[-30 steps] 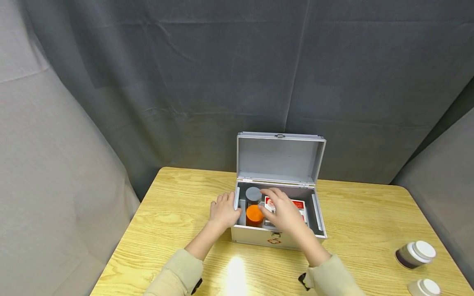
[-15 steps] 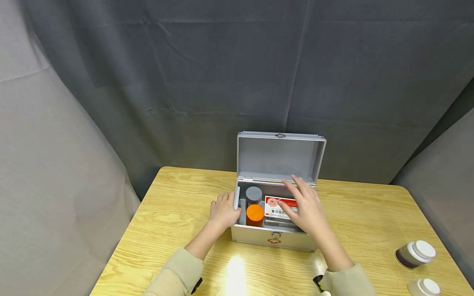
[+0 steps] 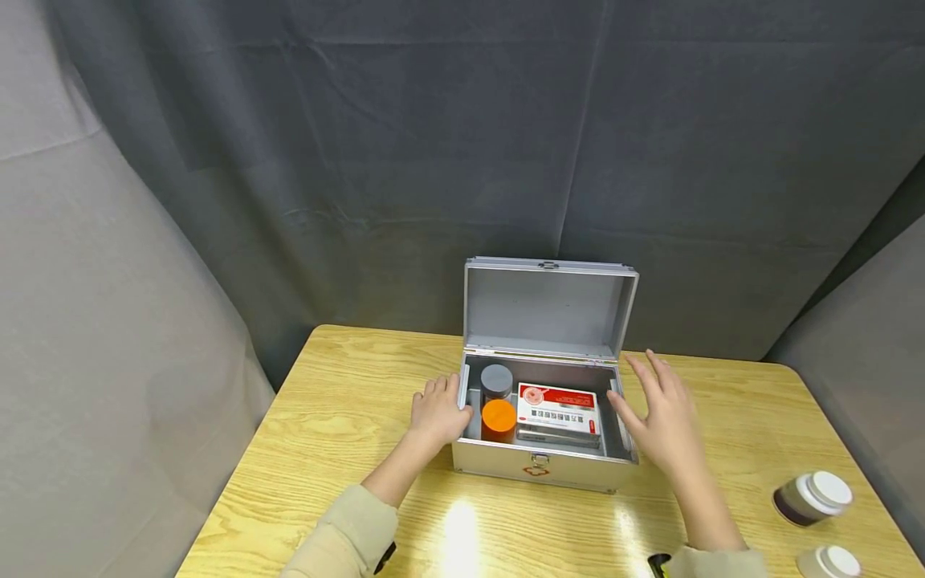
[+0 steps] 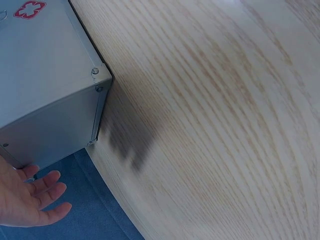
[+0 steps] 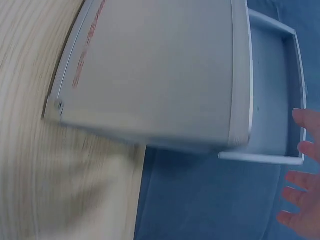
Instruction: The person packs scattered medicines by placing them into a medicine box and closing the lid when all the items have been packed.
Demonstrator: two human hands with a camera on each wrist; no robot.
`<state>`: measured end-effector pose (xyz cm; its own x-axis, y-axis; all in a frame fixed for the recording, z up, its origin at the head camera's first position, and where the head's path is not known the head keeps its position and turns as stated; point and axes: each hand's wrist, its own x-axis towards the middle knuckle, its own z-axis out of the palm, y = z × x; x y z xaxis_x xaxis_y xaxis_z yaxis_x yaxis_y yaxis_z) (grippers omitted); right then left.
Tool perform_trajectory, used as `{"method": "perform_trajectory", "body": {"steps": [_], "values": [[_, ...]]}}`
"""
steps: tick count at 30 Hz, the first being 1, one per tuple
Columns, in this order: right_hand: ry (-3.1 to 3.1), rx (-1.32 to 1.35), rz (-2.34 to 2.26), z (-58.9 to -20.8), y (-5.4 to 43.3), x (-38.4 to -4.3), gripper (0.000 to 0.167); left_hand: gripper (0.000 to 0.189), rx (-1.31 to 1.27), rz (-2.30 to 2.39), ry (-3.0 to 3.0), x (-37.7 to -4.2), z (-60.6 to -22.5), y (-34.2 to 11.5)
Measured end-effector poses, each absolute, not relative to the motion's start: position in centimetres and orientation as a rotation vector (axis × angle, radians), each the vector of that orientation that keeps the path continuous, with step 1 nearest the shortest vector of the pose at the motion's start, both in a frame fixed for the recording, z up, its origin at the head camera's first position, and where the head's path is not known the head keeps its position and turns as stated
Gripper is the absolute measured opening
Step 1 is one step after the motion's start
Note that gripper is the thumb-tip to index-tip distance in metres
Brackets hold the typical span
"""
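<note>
An aluminium first-aid case (image 3: 506, 459) stands on the table with its lid (image 3: 547, 309) raised. My left hand (image 3: 437, 413) holds the left wall, thumb over the rim; in the left wrist view several fingers (image 4: 47, 197) extend outside it. Inside are a grey-capped jar (image 3: 496, 380), an orange-capped jar (image 3: 499, 417) and a red-and-white medicine box (image 3: 558, 408) above another flat package (image 3: 556, 436). My right hand (image 3: 665, 413), fingers spread, hovers beside the right wall holding nothing. In the right wrist view its fingers (image 5: 300, 180) show near the lid.
Two white-capped jars, a dark-bottomed one (image 3: 811, 498) and a second one (image 3: 829, 560) cut by the frame, stand at the table's right front. Behind the wooden table (image 3: 376, 369) hangs a dark grey curtain (image 3: 405, 160).
My right hand has moved right, from over the orange-capped jar and medicine box to beyond the case's right wall, uncovering the medicine box. The left hand has stayed at the left wall.
</note>
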<state>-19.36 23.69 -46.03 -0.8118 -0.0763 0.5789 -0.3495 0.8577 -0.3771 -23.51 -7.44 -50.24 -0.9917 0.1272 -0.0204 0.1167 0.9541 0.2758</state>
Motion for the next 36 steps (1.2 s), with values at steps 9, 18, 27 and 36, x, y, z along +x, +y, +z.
{"method": "perform_trajectory", "body": {"steps": [9,18,27,36], "values": [[-2.525,0.077,0.634,-46.6,28.3,-18.0,0.058,0.058,0.194,0.435,3.074,-23.5,-50.2,-7.5],[-2.644,-0.212,0.658,-47.8,32.8,-16.6,0.062,0.06,0.192,0.442,3.065,-23.6,-50.3,-7.5],[-2.715,-0.547,0.708,-48.8,35.9,-15.6,0.068,0.062,0.197,0.44,3.064,-23.7,-50.6,-7.6],[-2.809,-0.825,0.777,-49.7,38.4,-15.1,0.08,0.06,0.207,0.429,3.078,-23.8,-50.8,-7.6]]}}
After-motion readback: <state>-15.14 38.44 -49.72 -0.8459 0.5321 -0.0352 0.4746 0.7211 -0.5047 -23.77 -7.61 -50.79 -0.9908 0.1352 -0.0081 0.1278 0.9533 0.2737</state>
